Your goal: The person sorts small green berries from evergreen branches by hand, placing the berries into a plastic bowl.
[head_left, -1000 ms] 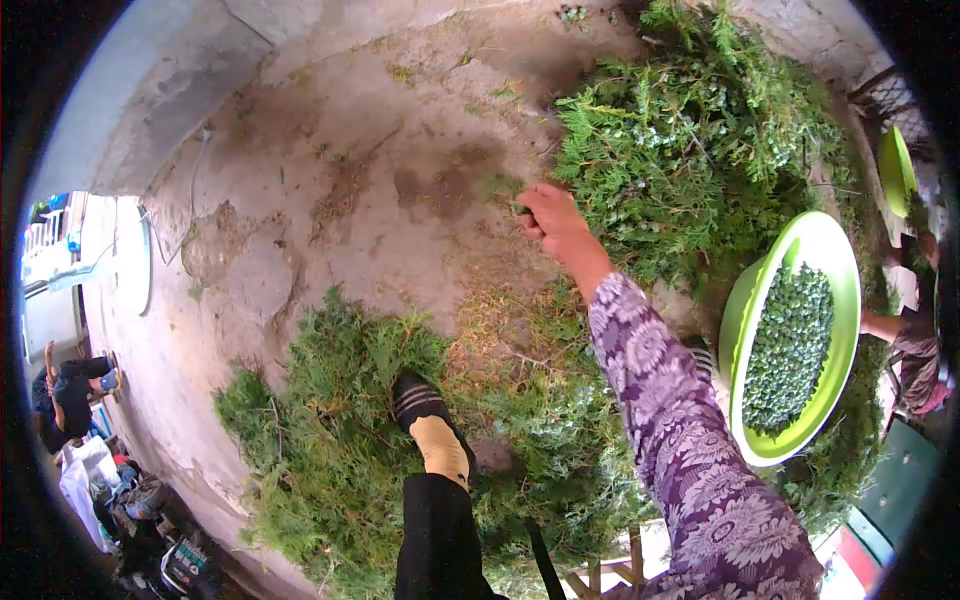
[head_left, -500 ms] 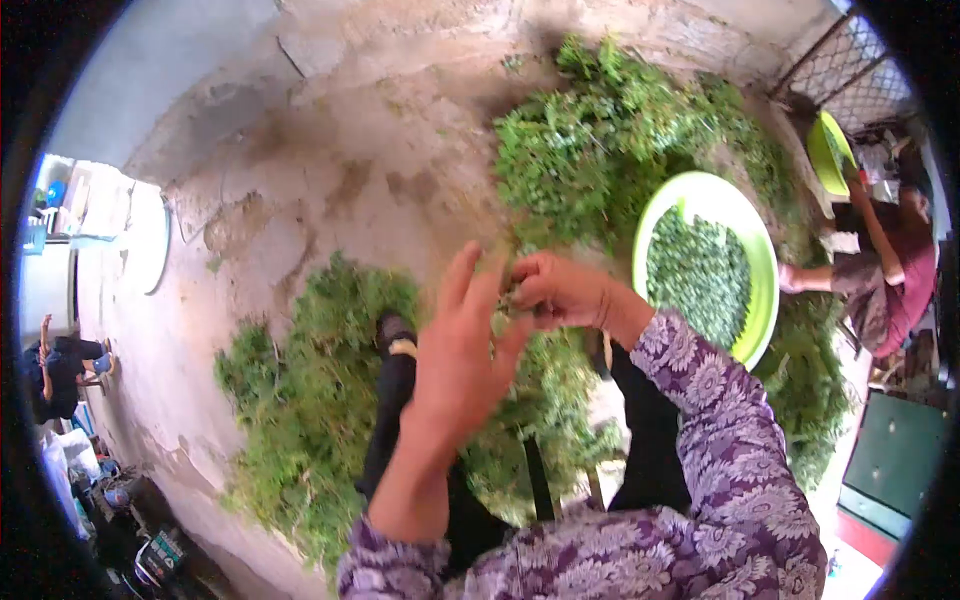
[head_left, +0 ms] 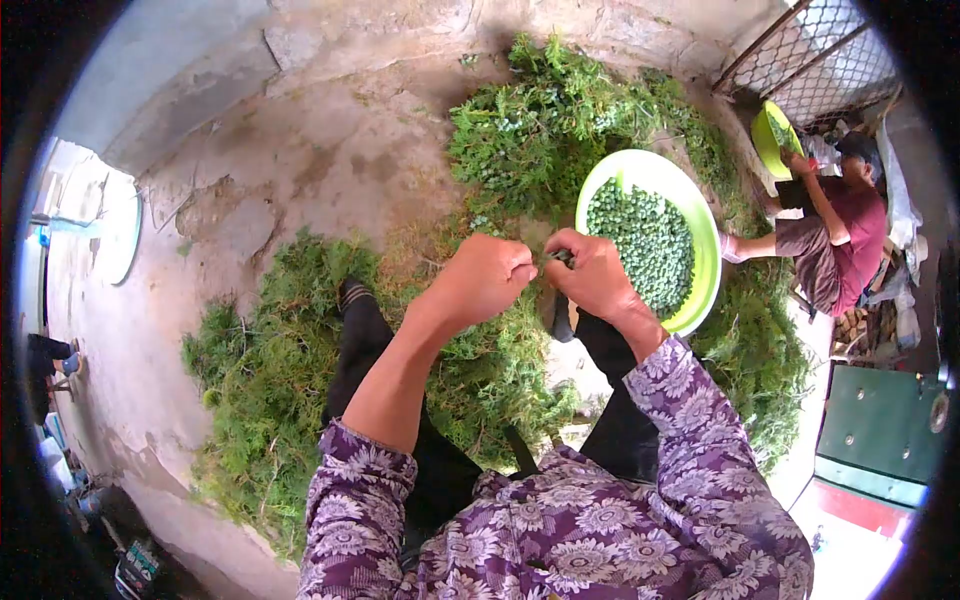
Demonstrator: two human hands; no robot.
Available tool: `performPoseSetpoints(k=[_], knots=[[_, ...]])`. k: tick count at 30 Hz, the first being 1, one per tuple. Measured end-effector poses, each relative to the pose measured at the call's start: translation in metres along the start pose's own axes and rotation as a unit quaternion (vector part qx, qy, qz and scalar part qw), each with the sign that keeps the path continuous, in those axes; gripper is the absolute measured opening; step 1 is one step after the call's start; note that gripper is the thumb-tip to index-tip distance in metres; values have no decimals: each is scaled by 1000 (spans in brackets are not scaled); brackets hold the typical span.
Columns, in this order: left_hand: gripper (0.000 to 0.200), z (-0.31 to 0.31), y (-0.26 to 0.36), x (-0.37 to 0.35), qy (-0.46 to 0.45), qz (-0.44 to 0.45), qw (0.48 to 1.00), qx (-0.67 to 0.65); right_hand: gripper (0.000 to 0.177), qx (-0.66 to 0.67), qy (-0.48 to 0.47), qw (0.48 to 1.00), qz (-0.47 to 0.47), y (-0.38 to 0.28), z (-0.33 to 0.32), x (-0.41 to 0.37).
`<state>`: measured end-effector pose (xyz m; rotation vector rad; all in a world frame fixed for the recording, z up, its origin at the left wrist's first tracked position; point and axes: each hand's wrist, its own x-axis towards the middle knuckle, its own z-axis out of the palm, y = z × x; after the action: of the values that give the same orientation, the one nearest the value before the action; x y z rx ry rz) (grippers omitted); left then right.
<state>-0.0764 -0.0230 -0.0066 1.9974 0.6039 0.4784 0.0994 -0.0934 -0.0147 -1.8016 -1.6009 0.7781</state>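
Observation:
My left hand (head_left: pixel 484 277) is closed in a fist in front of me, and whatever it may hold is hidden. Just to its right, slightly apart, my right hand (head_left: pixel 592 278) pinches small green seed cones (head_left: pixel 562 257) between thumb and fingers. Beside my right hand stands a large lime-green basin (head_left: pixel 708 270) filled with many round, bluish-green cones (head_left: pixel 642 240). Cut evergreen branches (head_left: pixel 290 350) with feathery leaves lie around my legs, and another heap of branches (head_left: pixel 540 130) lies behind the basin.
At the right a seated person (head_left: pixel 845 235) in a dark red shirt holds a smaller lime-green basin (head_left: pixel 772 150). A wire-mesh gate (head_left: pixel 810 60) stands behind them. A green panel (head_left: pixel 880 420) is at the lower right. Another person's legs (head_left: pixel 52 365) show at the far left.
My left hand has gone from spread fingers to a fist. My right hand still pinches. The whole view has shifted, bringing the seated person further into sight.

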Motion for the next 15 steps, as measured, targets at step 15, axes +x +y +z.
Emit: performPoseSetpoints(k=[15], knots=[[20, -29, -18, -19, 49, -177, 942, 280, 24, -317, 217, 854, 350, 271, -121, 6]])
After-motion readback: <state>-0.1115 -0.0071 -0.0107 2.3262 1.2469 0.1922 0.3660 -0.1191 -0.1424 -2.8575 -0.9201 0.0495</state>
